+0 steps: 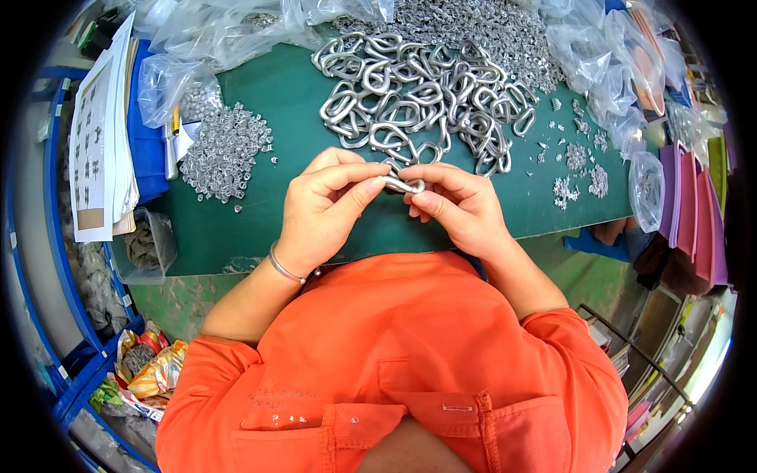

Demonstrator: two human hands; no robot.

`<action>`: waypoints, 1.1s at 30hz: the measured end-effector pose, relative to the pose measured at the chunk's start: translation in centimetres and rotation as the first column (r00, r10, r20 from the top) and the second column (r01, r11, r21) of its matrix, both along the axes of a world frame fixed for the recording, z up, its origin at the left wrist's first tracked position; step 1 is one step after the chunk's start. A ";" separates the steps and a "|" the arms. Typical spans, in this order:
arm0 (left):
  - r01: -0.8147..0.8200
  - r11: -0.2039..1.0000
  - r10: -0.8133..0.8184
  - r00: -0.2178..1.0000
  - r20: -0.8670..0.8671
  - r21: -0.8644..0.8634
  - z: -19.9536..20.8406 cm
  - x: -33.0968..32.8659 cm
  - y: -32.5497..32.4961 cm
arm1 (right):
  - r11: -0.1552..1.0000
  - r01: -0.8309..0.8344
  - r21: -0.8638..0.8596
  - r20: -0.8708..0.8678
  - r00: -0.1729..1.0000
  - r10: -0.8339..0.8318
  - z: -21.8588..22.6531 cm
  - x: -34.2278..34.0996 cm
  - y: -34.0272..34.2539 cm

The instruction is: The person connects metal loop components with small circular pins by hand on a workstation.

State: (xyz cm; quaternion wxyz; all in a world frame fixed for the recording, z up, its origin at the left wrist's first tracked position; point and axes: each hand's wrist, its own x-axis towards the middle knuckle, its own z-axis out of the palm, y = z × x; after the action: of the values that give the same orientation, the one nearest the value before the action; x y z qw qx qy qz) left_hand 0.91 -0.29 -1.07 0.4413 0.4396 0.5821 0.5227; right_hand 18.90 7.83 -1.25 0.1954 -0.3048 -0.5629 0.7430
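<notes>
- Watching from afar, I see a silvery metal link [406, 186] just above the centre of the frame, below the heaped links [406, 102].
- The left hand [318, 203] pinches its left side between thumb and forefinger; the right hand [467, 206] grips its right side likewise.
- I judge it stiff, dense, smooth enough to slip, hardly fragile.
- I'd hold it by the rounded ends.
</notes>
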 end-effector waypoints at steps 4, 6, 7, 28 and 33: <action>-0.018 0.999 0.025 0.986 0.166 -0.043 0.3 0.4 0.1 | 0.989 -0.012 0.146 -0.009 1.000 0.013 -0.4 0.2 0.2; -0.018 0.988 0.079 0.915 0.395 -0.156 0.3 0.5 0.0 | 0.976 0.029 0.216 -0.064 0.998 -0.016 -0.5 0.1 0.1; -0.006 0.978 0.112 0.860 0.498 -0.210 0.3 0.4 0.1 | 0.986 0.078 0.150 -0.119 0.991 -0.061 -0.4 -0.1 0.0; 0.453 0.848 0.111 0.359 0.927 -0.277 -0.4 -0.5 -0.4 | 0.484 -0.062 0.873 0.090 0.995 -0.035 0.6 -2.1 0.8; 0.229 0.899 0.174 0.594 0.786 -0.373 -0.5 -0.3 -0.9 | 0.266 -0.230 0.936 0.288 0.935 -0.205 -0.6 -4.4 3.1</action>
State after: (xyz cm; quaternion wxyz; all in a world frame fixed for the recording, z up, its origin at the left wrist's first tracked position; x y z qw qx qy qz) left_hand 0.61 -1.15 -1.52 0.7502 0.0547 0.4143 0.5125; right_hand 14.49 10.91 -1.85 0.2290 -0.2467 -0.9239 0.1818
